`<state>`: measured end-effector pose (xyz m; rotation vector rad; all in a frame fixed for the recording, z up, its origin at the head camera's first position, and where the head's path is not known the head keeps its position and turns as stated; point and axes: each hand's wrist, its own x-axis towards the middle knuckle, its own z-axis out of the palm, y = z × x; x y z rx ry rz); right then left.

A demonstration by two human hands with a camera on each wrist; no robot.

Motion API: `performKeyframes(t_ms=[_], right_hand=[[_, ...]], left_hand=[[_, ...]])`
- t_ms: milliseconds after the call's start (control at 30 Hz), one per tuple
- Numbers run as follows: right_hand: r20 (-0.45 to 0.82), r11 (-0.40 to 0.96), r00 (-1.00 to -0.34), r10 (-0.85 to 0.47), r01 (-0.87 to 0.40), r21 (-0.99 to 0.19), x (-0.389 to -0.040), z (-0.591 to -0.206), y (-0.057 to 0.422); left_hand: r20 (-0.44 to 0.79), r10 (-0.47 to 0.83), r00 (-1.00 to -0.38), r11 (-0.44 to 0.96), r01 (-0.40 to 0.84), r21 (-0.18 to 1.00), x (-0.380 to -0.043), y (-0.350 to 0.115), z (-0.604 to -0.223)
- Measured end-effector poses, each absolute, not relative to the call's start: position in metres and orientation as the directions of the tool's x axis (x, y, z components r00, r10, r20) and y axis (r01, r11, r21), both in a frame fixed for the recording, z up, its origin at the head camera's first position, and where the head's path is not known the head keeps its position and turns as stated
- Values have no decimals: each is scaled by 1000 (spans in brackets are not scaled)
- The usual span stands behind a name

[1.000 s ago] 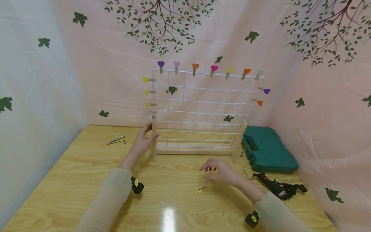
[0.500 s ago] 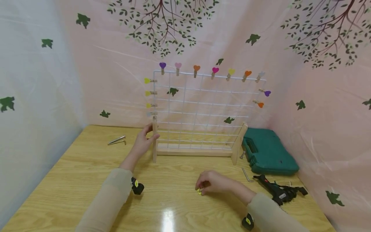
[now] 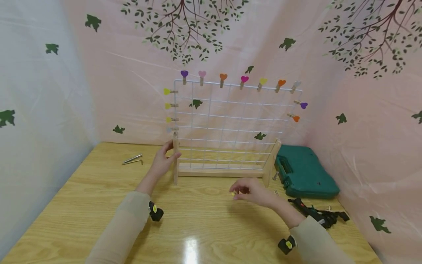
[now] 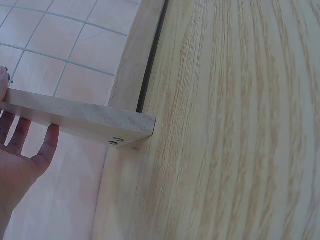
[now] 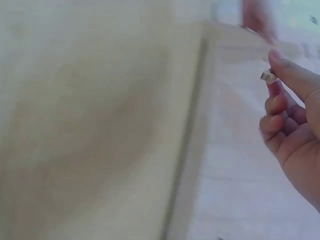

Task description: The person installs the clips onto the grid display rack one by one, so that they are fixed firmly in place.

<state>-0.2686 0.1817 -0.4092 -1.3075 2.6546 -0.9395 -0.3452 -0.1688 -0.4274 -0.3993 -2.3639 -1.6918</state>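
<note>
My left hand grips the left wooden side post of a stand that holds an upright white wire grid. In the left wrist view, fingers lie along the underside of that post. Between the thumb and fingertips of my right hand is a small clothespin with a yellow heart, held above the table in front of the stand. The right wrist view shows the pinched clothespin mostly covered. Heart clothespins line the grid's top, left and right edges, among them a purple one.
A green plastic case lies right of the stand, with a black glue gun in front of it. Metal rods lie at the back left. A bolt sits by the stand's right foot.
My right hand came down to the yellow heart clothespin on the table, pinched it and lifted it toward the stand. My left hand stayed on the post.
</note>
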Motion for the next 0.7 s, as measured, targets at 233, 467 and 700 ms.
performKeyframes(t_ms=[233, 467, 700], right_hand=[[401, 561, -781, -479, -623, -545, -266, -361, 208], [552, 618, -805, -218, -552, -560, -257, -316, 224], [605, 270, -784, 139, -558, -785, -285, -318, 261]], left_hand=[[314, 106, -943, 301, 332, 894, -344, -169, -427], [317, 103, -943, 301, 333, 894, -344, -169, -426], [317, 101, -943, 304, 333, 893, -345, -169, -427]])
